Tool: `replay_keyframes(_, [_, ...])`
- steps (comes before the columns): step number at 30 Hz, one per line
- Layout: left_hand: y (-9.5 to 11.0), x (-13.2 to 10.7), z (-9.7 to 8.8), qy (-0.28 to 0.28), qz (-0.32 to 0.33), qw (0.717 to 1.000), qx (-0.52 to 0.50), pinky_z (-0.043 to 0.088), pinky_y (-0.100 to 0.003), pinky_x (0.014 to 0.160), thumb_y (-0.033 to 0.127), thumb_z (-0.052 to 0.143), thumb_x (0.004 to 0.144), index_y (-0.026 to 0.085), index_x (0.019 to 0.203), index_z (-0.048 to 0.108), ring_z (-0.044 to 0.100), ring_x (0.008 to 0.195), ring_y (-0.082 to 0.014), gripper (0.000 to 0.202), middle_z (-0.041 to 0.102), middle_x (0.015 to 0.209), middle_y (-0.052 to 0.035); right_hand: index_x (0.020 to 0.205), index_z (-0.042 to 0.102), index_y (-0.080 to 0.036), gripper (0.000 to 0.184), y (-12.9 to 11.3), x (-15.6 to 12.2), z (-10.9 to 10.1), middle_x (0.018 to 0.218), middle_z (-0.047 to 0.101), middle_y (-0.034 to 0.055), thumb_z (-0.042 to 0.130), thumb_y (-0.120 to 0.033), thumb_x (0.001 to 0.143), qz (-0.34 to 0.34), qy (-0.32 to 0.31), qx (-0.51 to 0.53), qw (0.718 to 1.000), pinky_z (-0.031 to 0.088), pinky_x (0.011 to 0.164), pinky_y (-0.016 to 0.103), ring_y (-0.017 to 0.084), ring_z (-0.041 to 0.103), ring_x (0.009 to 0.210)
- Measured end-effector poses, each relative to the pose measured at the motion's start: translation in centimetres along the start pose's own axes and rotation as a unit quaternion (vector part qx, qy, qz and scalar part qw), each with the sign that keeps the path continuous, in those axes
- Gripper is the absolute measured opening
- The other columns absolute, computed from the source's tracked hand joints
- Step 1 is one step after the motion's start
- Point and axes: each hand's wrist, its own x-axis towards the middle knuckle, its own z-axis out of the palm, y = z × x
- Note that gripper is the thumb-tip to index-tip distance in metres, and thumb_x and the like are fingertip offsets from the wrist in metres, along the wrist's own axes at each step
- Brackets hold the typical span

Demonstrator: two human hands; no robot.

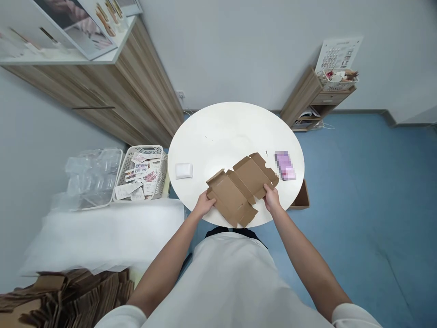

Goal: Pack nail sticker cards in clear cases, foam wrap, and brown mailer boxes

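Note:
A flat, unfolded brown cardboard box blank (pixel 241 187) lies on the round white table (pixel 225 132), near its front edge. My left hand (pixel 204 204) grips the blank's left edge with curled fingers. My right hand (pixel 272 198) holds its right edge, fingers closed over the flap. A small white pad (pixel 184 170) rests on the table to the left. A blurred pink and purple item (pixel 285 165) lies to the right of the blank.
A white basket (pixel 142 175) of printed cards and a clear plastic tray stack (pixel 90 177) sit at left on a white foam-covered surface (pixel 102 237). More cardboard blanks (pixel 64 294) are piled bottom left. A wooden cabinet (pixel 129 91) and small drawer unit (pixel 314 98) stand by the wall.

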Motion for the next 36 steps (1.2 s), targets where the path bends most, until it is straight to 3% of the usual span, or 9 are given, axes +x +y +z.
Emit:
replay_keyframes(6, [-2.2,1.9,0.2,0.005,-0.04,0.998,-0.039,0.053,-0.03,0.065,0.015,0.06,0.066,0.014,0.093,0.052,0.063,0.072,-0.0175,0.028,0.066,0.082,-0.0059,0.091,0.056,-0.019,0.024,0.3,0.3,1.0,0.096,0.065,0.0036,0.058,-0.014,0.067,0.018,-0.025,-0.019,0.999,0.052,0.07,0.029,0.016,0.062,0.083])
replay_keyframes(12, [-3.3,2.1,1.2,0.006,-0.09,0.992,-0.092,0.051,-0.033,0.069,0.027,0.065,0.067,0.014,0.098,0.048,0.063,0.075,-0.0177,0.037,0.065,0.089,-0.0102,0.096,0.055,-0.022,0.022,-0.2,1.7,1.4,0.099,0.064,0.0027,0.051,-0.028,0.076,0.03,0.009,-0.036,0.999,0.052,0.062,0.026,0.014,0.061,0.082])
replay_keyframes(17, [-3.5,1.8,1.6,-0.01,-0.056,0.994,-0.089,0.048,-0.032,0.076,0.025,0.073,0.059,0.017,0.126,0.031,0.062,0.081,-0.0166,0.079,0.058,0.106,-0.0134,0.097,0.054,-0.022,0.024,-0.6,3.2,1.1,0.096,0.064,0.0031,0.053,-0.03,0.074,0.018,-0.002,-0.078,0.997,0.052,0.06,0.028,0.016,0.06,0.08])
replay_keyframes(20, [-3.5,1.6,1.8,0.037,-0.02,0.999,0.011,0.046,-0.033,0.077,0.028,0.073,0.058,0.023,0.136,0.005,0.062,0.072,-0.0138,0.104,0.052,0.113,-0.0122,0.096,0.054,-0.021,0.026,-0.8,4.2,1.1,0.094,0.064,0.0033,0.056,-0.028,0.071,0.013,-0.018,-0.1,0.995,0.052,0.063,0.03,0.016,0.06,0.08])
replay_keyframes(22, [-3.2,1.5,1.9,0.069,0.017,0.99,0.121,0.045,-0.035,0.078,0.033,0.072,0.059,0.025,0.136,-0.006,0.061,0.074,-0.0154,0.11,0.05,0.114,-0.0096,0.096,0.053,-0.021,0.027,-0.9,4.9,1.2,0.093,0.064,0.0032,0.057,-0.027,0.07,0.01,-0.03,-0.118,0.993,0.052,0.066,0.031,0.016,0.06,0.08])
replay_keyframes(25, [-2.3,1.4,1.9,0.093,0.095,0.944,0.302,0.037,-0.039,0.089,0.039,0.07,0.059,0.022,0.137,0.007,0.052,0.1,-0.0265,0.102,0.045,0.12,-0.0132,0.097,0.051,-0.02,0.029,-0.8,5.7,1.6,0.095,0.063,0.0032,0.057,-0.026,0.07,0.004,-0.054,-0.15,0.987,0.051,0.069,0.032,0.017,0.06,0.082])
replay_keyframes(28, [-0.9,1.9,2.0,0.051,0.166,0.879,0.443,0.024,-0.041,0.099,0.038,0.07,0.059,0.019,0.133,0.027,0.034,0.119,-0.0345,0.088,0.038,0.129,-0.017,0.096,0.051,-0.02,0.03,-0.8,6.3,2.0,0.095,0.062,0.0038,0.06,-0.025,0.068,0.0,-0.07,-0.186,0.98,0.051,0.07,0.033,0.018,0.059,0.082])
replay_keyframes(33, [1.7,3.8,2.1,-0.07,0.26,0.794,0.544,0.011,-0.045,0.102,0.046,0.072,0.053,0.022,0.135,0.023,0.01,0.13,-0.0349,0.099,0.019,0.142,-0.0114,0.095,0.053,-0.019,0.032,-1.0,7.1,2.9,0.094,0.062,0.0046,0.063,-0.026,0.065,0.001,-0.106,-0.24,0.965,0.049,0.074,0.036,0.02,0.058,0.083])
replay_keyframes(36, [2.5,4.8,2.3,-0.115,0.278,0.763,0.573,0.003,-0.047,0.103,0.053,0.071,0.048,0.02,0.135,0.021,0.005,0.131,-0.0336,0.105,0.02,0.142,-0.0121,0.102,0.051,-0.018,0.04,-1.4,7.2,3.4,0.1,0.061,0.0061,0.062,-0.032,0.066,0.003,-0.134,-0.25,0.959,0.047,0.078,0.037,0.021,0.057,0.088])
